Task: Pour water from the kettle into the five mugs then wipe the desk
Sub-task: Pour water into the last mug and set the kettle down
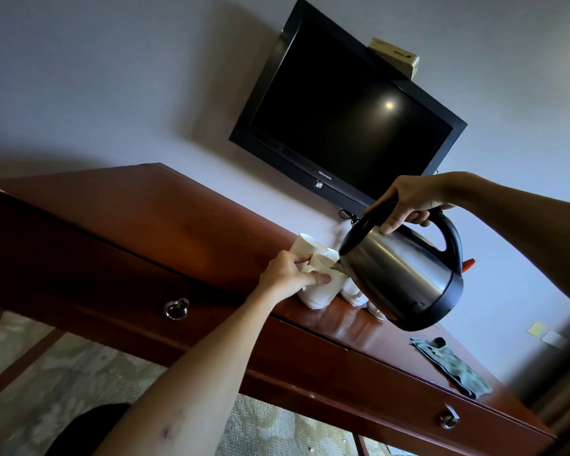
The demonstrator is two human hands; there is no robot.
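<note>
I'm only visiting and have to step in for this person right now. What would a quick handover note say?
Left hand grips a white mug on the desk.
Right hand holds the kettle by its handle, tilted, spout at that mug's rim.
Other mugs stand clustered beside it; some are hidden behind the kettle.
Cloth lies on the desk to the right, untouched.
Fill levels cannot be seen.
Left: finish pouring into all five, then wipe the desk.

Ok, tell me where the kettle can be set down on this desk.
Bare wood lies on the desk left of the mugs, and between kettle and green cloth. Around the mugs it is crowded.
</note>
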